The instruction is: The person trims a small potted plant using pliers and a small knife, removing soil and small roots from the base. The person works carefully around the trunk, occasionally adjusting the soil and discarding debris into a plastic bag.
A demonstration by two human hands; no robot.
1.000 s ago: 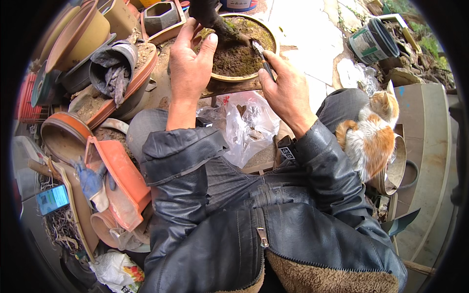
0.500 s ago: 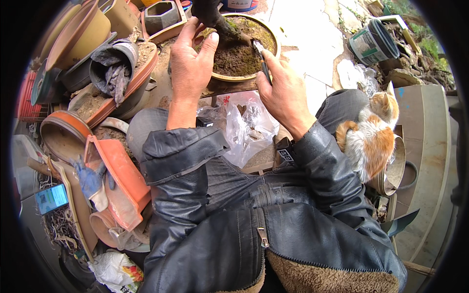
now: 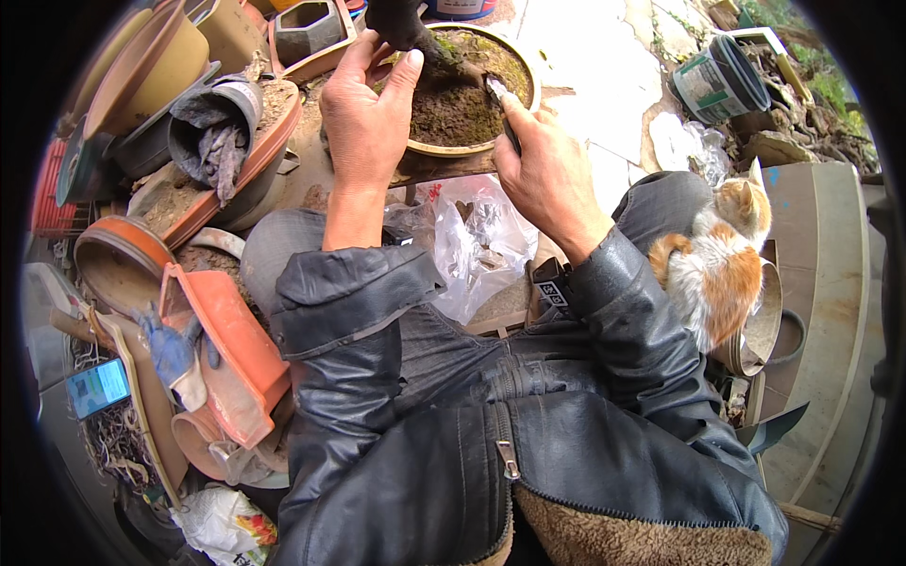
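Observation:
A round cream pot (image 3: 459,149) holds mossy soil (image 3: 455,118) and a dark, thick tree trunk (image 3: 394,24) with a root reaching right. My left hand (image 3: 368,132) is at the trunk's left side, thumb raised beside it and fingertips curled behind, partly hidden. In my right hand (image 3: 545,170) is a small dark-handled tool with a light metal tip (image 3: 495,88), whose end rests at the root on the pot's right. Below the pot, between my knees, lies a crumpled clear plastic bag (image 3: 477,245) with dark bits inside.
Stacked pots (image 3: 151,71), an orange planter (image 3: 231,349), a blue glove (image 3: 175,354) and a phone (image 3: 98,388) crowd the left. A white-and-orange cat (image 3: 713,278) rests by my right leg. A black bucket (image 3: 719,80) and grey board (image 3: 816,311) are at the right.
Very little differs. My right hand has shifted slightly on the tool, covering more of the handle, and my left fingers have moved a touch.

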